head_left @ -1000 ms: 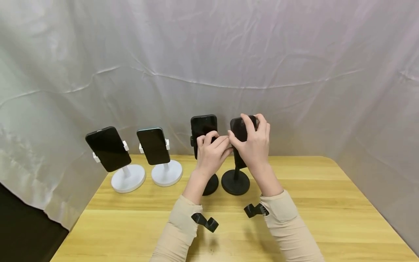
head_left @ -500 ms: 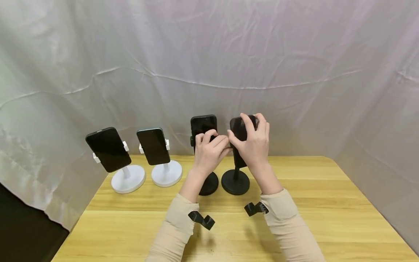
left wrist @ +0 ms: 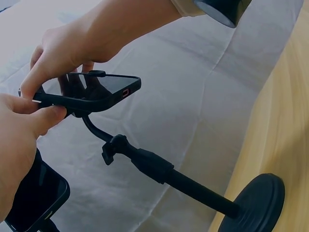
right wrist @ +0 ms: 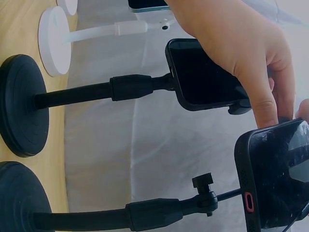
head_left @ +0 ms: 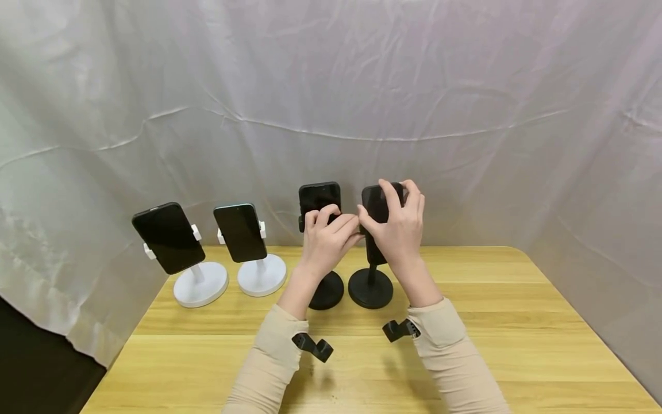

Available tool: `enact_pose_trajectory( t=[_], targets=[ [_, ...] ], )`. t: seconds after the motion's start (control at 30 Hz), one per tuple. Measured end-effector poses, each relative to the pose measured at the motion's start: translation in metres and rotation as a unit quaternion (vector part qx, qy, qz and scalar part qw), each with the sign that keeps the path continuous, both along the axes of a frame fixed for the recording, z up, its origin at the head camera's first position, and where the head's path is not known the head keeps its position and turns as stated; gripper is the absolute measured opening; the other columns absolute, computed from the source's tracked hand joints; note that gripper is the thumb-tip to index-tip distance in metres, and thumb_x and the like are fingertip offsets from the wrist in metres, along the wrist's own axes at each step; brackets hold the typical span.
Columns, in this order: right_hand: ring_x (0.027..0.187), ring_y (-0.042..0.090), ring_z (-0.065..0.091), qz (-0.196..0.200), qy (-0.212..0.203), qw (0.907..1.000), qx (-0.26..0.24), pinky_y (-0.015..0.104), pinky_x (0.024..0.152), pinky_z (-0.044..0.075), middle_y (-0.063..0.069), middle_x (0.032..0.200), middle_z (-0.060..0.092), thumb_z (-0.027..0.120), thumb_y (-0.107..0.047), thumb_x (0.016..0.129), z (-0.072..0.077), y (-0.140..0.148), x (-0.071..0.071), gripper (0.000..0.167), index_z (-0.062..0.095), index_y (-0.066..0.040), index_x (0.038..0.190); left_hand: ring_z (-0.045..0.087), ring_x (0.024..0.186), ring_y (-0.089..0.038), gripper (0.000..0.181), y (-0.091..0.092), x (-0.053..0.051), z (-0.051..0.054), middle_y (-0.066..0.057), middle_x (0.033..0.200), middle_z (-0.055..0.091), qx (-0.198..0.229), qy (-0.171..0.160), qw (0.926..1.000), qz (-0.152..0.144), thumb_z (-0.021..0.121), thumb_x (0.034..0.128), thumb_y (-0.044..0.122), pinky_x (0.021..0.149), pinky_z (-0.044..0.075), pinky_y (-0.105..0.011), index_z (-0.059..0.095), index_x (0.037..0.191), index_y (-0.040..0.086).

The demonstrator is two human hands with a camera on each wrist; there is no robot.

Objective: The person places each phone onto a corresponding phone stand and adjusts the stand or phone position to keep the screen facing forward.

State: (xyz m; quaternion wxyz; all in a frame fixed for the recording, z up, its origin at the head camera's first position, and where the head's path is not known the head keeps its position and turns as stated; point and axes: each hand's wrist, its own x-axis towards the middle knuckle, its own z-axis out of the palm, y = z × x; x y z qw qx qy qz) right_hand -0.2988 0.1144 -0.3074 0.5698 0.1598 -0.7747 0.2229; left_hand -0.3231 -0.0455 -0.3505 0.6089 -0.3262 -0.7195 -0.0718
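Note:
At the rightmost black phone stand (head_left: 370, 288), both hands work on the black-cased phone (head_left: 373, 201) it bears. My right hand (head_left: 403, 230) grips this phone, thumb at its left edge and fingers over its top and right side. From the left, my left hand (head_left: 327, 244) pinches the phone's left edge; its thumb (left wrist: 52, 116) shows against the edge in the left wrist view. The phone (right wrist: 270, 169) fills the lower right of the right wrist view, where its red-rimmed port shows. Whatever clamp lies behind it is mostly hidden.
Just left, a second black phone (head_left: 319, 195) stands partly behind my left hand on another black stand (head_left: 328, 290). Farther left, two phones (head_left: 169, 238) sit in white stands (head_left: 201, 284). A grey cloth (head_left: 331, 86) hangs behind the wooden table (head_left: 496, 345).
My left hand and forearm have shifted slightly left, still at the phone's left edge. My right hand keeps its grip. The whole view has drifted a little.

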Motion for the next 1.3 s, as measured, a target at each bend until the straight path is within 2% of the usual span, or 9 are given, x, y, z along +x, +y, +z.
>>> enact_pose_trajectory(
  t=[0.2, 0.5, 0.7, 0.83, 0.97, 1.3],
  targets=[
    [0.090, 0.040, 0.045, -0.002, 0.006, 1.0000, -0.005, 0.051, 0.081, 0.039, 0.029, 0.117, 0.048, 0.079, -0.030, 0.077, 0.000, -0.003, 0.000, 0.053, 0.062, -0.007, 0.121, 0.052, 0.102, -0.019, 0.029, -0.003, 0.000, 0.001, 0.012, 0.097, 0.072, -0.004, 0.004, 1.0000, -0.005, 0.070, 0.0838, 0.046, 0.082, 0.034, -0.039, 0.074, 0.100, 0.023],
    [0.092, 0.041, 0.045, -0.003, 0.001, 1.0000, -0.007, 0.051, 0.083, 0.039, 0.029, 0.118, 0.048, 0.078, -0.032, 0.079, -0.001, -0.005, -0.001, 0.052, 0.061, -0.006, 0.121, 0.052, 0.103, -0.019, 0.030, -0.008, 0.000, 0.001, 0.011, 0.098, 0.072, -0.016, 0.007, 0.9998, 0.001, 0.067, 0.0864, 0.046, 0.083, 0.034, -0.039, 0.074, 0.104, 0.023],
    [0.094, 0.041, 0.044, -0.009, 0.005, 0.9998, -0.018, 0.051, 0.085, 0.039, 0.029, 0.118, 0.047, 0.079, -0.031, 0.077, -0.002, -0.007, -0.003, 0.052, 0.061, -0.007, 0.120, 0.053, 0.102, -0.020, 0.029, -0.010, 0.000, 0.004, 0.011, 0.098, 0.072, -0.021, 0.009, 0.9997, -0.008, 0.068, 0.0860, 0.045, 0.082, 0.035, -0.040, 0.074, 0.103, 0.022],
    [0.096, 0.039, 0.044, 0.002, 0.011, 0.9998, -0.015, 0.051, 0.086, 0.037, 0.029, 0.118, 0.047, 0.078, -0.031, 0.078, -0.001, -0.008, -0.005, 0.052, 0.061, -0.006, 0.120, 0.053, 0.102, -0.020, 0.027, -0.011, -0.001, 0.006, 0.010, 0.096, 0.072, -0.018, 0.014, 0.9996, -0.017, 0.071, 0.0835, 0.044, 0.082, 0.035, -0.039, 0.074, 0.099, 0.022],
    [0.098, 0.038, 0.043, 0.018, 0.021, 0.9992, -0.027, 0.052, 0.088, 0.035, 0.029, 0.117, 0.046, 0.080, -0.027, 0.076, -0.003, -0.010, -0.007, 0.052, 0.062, -0.005, 0.119, 0.052, 0.103, -0.020, 0.026, -0.012, -0.002, 0.006, 0.010, 0.097, 0.071, -0.030, 0.012, 0.9993, -0.019, 0.070, 0.0849, 0.044, 0.082, 0.035, -0.038, 0.072, 0.097, 0.021],
    [0.098, 0.039, 0.041, 0.042, 0.023, 0.9975, -0.052, 0.051, 0.088, 0.034, 0.028, 0.117, 0.044, 0.079, -0.028, 0.078, -0.004, -0.007, -0.010, 0.049, 0.063, -0.005, 0.119, 0.053, 0.101, -0.020, 0.031, -0.007, -0.002, 0.002, 0.007, 0.099, 0.071, -0.020, 0.005, 0.9996, -0.017, 0.072, 0.0843, 0.042, 0.083, 0.037, -0.037, 0.074, 0.103, 0.019]
  ],
)
